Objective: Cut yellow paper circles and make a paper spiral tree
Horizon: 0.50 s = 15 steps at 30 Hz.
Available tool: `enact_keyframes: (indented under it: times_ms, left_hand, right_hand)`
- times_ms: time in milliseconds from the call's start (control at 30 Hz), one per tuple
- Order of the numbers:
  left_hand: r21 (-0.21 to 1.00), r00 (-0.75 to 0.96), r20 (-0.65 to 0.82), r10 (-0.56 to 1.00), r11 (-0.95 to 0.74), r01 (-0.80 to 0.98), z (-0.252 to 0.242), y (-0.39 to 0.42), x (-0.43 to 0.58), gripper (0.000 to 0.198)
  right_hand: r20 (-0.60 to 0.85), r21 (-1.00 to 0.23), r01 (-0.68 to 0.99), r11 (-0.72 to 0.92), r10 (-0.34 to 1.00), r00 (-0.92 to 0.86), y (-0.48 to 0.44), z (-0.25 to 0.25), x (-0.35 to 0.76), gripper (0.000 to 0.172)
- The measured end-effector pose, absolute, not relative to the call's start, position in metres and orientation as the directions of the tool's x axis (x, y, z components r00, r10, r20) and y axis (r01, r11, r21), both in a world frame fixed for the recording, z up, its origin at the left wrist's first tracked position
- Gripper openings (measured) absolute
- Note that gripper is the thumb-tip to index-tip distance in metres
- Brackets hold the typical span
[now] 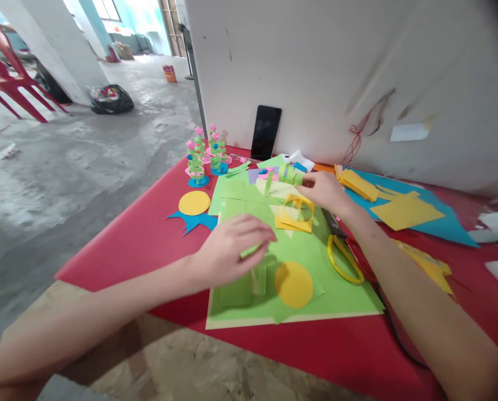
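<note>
Table point(127, 239), red-topped, against a white panel point(316, 72) in a room with a grey floor point(157, 117).
A green sheet point(341, 306) lies flat on the red, bearing a yellow disc point(294, 284) near its front edge and yellow-handled scissors point(345, 262) at its right. Above its left part the left hand point(236, 250) is half-curled; whether it grips a green piece cannot be told. The right hand point(326, 192) has its fingertips at curled green strips point(288, 174) towards the back; whether they pinch is unclear. Small paper trees point(196, 167) stand at the far left corner, near a phone point(266, 132) leaning on the panel. Beyond, a red chair point(13, 75) and a black bag point(113, 100) flank a pale pillar point(57, 50).
</note>
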<state>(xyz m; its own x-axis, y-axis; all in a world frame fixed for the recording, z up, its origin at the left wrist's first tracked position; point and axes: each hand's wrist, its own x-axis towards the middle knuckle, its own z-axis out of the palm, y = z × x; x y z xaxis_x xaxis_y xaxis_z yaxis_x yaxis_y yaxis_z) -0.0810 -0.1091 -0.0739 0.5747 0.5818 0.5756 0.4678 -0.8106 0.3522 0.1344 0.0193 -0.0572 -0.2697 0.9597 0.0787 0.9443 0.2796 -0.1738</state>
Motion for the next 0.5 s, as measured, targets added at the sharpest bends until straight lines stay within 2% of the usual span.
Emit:
enact_keyframes:
  times_ms: [100, 167, 500]
  left_hand:
    - [0.559, 0.375, 0.554, 0.743, -0.667, 0.494, -0.064, -0.085, -0.085, 0.016]
    - [0.613, 0.320, 0.541, 0.777, -0.626, 0.482, -0.058, -0.073, -0.083, 0.015]
    - [0.689, 0.525, 0.395, 0.754, -0.621, 0.374, -0.052, -0.063, -0.040, 0.031]
  right_hand:
    - [0.099, -0.171, 0.915, 0.365, 0.930, -0.353, -0.008, -0.037, 0.137, 0.017]
    - [0.079, -0.152, 0.898, 0.413, 0.911, -0.405, -0.024, -0.024, 0.139, 0.016]
    - [0.010, 0.083, 0.801, 0.592, 0.804, -0.595, -0.069, 0.006, 0.146, 0.019]
